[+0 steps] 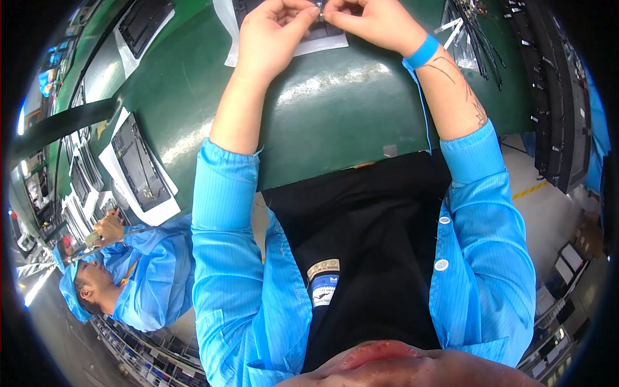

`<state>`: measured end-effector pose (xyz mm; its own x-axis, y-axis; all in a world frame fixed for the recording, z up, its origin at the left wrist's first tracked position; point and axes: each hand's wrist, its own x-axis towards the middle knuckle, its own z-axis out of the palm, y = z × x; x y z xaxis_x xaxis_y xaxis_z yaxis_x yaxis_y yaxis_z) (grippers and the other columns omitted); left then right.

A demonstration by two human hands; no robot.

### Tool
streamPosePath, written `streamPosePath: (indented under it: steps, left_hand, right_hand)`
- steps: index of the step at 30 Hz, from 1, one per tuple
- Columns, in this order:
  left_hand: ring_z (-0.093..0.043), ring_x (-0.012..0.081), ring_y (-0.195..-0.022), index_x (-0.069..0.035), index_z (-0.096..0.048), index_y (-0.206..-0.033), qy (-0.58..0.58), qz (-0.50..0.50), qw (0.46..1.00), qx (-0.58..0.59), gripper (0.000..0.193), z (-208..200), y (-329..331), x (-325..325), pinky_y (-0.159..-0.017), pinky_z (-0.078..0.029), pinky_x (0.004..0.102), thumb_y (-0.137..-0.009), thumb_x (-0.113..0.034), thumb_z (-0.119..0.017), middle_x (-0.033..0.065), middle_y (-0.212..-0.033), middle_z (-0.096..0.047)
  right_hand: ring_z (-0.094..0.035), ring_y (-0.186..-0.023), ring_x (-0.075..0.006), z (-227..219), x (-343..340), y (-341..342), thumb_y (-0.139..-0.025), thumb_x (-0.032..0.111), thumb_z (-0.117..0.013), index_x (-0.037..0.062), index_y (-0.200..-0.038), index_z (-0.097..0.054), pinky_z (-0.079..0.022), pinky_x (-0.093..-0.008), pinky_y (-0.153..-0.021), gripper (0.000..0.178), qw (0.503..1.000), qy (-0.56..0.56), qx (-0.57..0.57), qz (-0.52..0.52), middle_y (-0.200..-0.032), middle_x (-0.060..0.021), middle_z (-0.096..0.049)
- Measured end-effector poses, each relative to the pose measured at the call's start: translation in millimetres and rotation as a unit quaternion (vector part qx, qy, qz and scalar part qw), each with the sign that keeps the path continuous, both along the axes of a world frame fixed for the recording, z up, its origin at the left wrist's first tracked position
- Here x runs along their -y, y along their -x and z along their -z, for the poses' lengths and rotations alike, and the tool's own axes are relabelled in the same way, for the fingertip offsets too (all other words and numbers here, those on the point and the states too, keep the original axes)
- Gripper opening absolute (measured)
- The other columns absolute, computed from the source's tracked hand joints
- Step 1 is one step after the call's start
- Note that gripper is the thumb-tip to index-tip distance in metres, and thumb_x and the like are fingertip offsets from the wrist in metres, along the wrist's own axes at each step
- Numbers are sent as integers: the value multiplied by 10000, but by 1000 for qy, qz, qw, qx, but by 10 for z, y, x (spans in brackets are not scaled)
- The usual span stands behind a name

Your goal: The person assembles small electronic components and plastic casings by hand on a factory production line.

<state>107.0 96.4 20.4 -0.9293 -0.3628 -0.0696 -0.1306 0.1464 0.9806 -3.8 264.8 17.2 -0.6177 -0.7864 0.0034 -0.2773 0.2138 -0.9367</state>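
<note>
At the far edge of the view, my left hand and my right hand meet with thumbs and fingers pinched together. Between the fingertips is a small metallic-looking piece, too small and too covered to name. Beneath both hands lies a dark flat panel on a white sheet, mostly hidden by my fingers and cut off by the upper edge. A blue wrist strap circles my right wrist, and its thin cord hangs down to the table's near edge.
The green table carries a bundle of black cables at right and another dark panel on white paper at left. A black rack borders the right side. A co-worker in blue works at left.
</note>
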Motion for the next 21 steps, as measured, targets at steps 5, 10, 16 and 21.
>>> streamPosePath:
  steps: [5, 10, 16, 21]
  left_hand:
    - [-651, 87, -760, -13, -690, -1015, -11, 23, 1000, -12, 80, 100, 2, 75, -690, -525, 216, -957, -63, -714, 52, -896, -735]
    - [-644, 87, -767, -14, -686, -1018, 32, 16, 999, 34, 78, -81, -18, 6, -705, -520, 219, -968, -71, -703, 42, -896, -726]
    - [-634, 89, -757, -19, -674, -1027, -11, 17, 1000, 6, 82, 15, 1, 11, -696, -514, 224, -975, -77, -699, 35, -878, -716]
    - [-630, 89, -748, -17, -666, -1027, -8, 11, 1000, -13, 78, 219, 74, 77, -684, -508, 218, -975, -67, -695, 36, -882, -714]
  right_hand:
    - [-646, -748, -93, -13, -8, 8, -929, 115, -719, 7, -940, -748, -529, -262, -686, 113, 1000, -3, 20, -4, -831, -39, -732]
    - [-674, -827, -107, 13, -25, 28, -944, 110, -713, -1, -952, -749, -542, -267, -769, 117, 999, 27, 11, -15, -881, -51, -749]
    - [-664, -808, -107, 22, -17, 16, -946, 121, -715, 2, -964, -743, -537, -272, -759, 124, 999, 30, 43, -10, -872, -51, -744]
    - [-654, -782, -105, -28, -3, 7, -938, 134, -727, 9, -957, -745, -532, -273, -732, 128, 1000, 13, 9, -6, -857, -49, -740]
